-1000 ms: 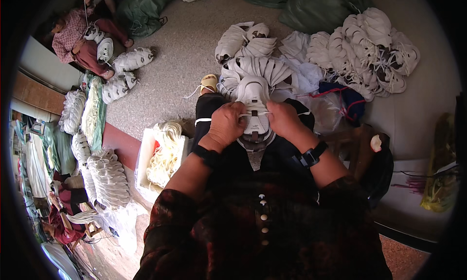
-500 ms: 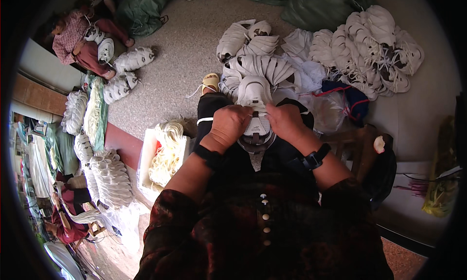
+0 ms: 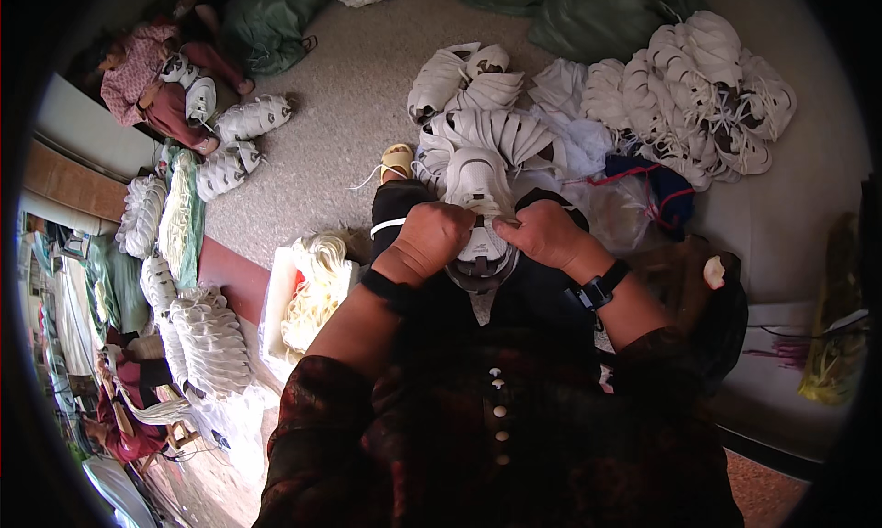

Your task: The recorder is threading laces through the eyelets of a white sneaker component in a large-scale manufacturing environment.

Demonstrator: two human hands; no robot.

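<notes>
A white sneaker (image 3: 477,174) rests between my knees, its toe away from me and its dark-lined heel opening toward me. My left hand (image 3: 435,237) is closed in a fist at the left side of the lacing. On the opposite side, my right hand (image 3: 544,234) is closed too, its thumb against the lower edge of the lacing by the tongue (image 3: 484,243). Whatever the fingertips pinch is too small and hidden to make out. Just beyond the toe lies a row of nested white shoes (image 3: 496,129).
A box of pale laces (image 3: 317,294) stands at my left. Heaped white shoes (image 3: 698,92) lie at the far right, beside a dark blue cloth (image 3: 669,197). Green sacks (image 3: 611,18) are at the back. Another person (image 3: 147,78) sits at the far left with shoes.
My right hand has turned, its thumb now showing against the shoe. My left hand stays nearly in place at the lacing. The sneaker has hardly shifted.
</notes>
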